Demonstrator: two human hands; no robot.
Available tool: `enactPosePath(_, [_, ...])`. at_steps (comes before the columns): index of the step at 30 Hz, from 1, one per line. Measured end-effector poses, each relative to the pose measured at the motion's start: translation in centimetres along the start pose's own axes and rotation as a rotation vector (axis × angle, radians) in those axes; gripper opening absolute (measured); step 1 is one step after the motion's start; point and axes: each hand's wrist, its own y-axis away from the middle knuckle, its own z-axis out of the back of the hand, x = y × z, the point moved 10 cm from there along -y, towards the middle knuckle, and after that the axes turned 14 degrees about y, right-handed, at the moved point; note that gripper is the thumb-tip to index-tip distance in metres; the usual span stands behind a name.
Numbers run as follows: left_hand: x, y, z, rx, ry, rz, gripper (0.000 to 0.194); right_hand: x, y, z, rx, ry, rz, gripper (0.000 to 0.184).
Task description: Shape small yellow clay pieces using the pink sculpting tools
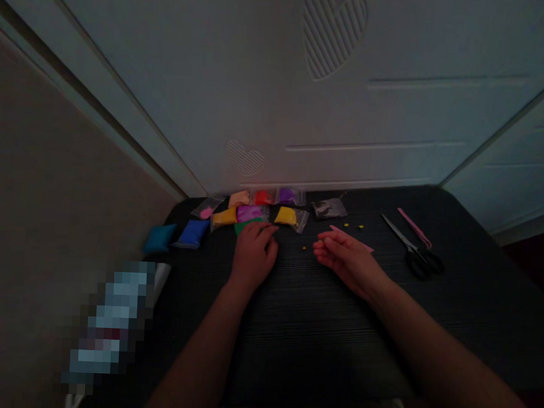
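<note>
My left hand (255, 254) rests palm down at the near edge of the packets, its fingers stretched out and apart from the thumb. Its fingertips partly cover a green packet (244, 225), beside a bag of yellow clay (286, 216). To the right, my right hand (344, 258) is raised, thumb pressed to the index finger; whatever the pinch holds is too small and dark to make out. A pink flat piece (367, 248) lies partly hidden behind that hand. A tiny orange-yellow bit (304, 248) sits between the hands, and a small yellow bit (346, 224) lies behind the right one.
Scissors (408, 241) and a slim pink tool (414, 227) lie at the right. Several coloured clay bags, including purple (288, 196) and blue (193, 233), line the back left. A grey bag (329, 208) stands near the white panel (267, 107). A blurred object (114, 317) is at left.
</note>
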Motion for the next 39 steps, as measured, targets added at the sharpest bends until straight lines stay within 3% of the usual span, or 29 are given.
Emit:
enactPosePath(4, [-3.1, 0.8, -3.3, 0.174, 0.148, -0.078, 0.023, 0.1, -0.2, 0.2, -0.011, -0.009, 0.035, 0.010])
enactPosePath(7, [-3.4, 1.1, -4.4, 0.228, 0.173, -0.069, 0.027, 0.1, -0.4, 0.5, -0.026, -0.017, 0.053, 0.012])
enactPosePath(13, [-1.9, 0.7, -4.2, 0.230, 0.177, -0.013, 0.026, -0.8, -0.8, 0.7, -0.024, 0.004, 0.001, 0.011])
enactPosePath(20, [-1.7, 0.7, -4.3, 0.243, 0.204, 0.018, 0.024, -1.1, -0.9, 0.8, -0.033, 0.033, -0.017, 0.023])
enactPosePath(27, [-1.6, 0.7, -4.5, 0.268, 0.202, 0.032, 0.025, -1.5, -0.5, 0.1, 0.029, -0.003, -0.060, 0.010])
enactPosePath(35, [-1.6, 0.7, -4.5, 0.277, 0.204, 0.044, 0.024, -1.0, -0.4, -0.5, 0.069, -0.031, -0.035, 0.020])
enactPosePath(39, [-1.6, 0.7, -4.4, 0.273, 0.220, 0.044, 0.023, -0.9, -0.3, -0.3, 0.066, 0.003, -0.024, 0.011])
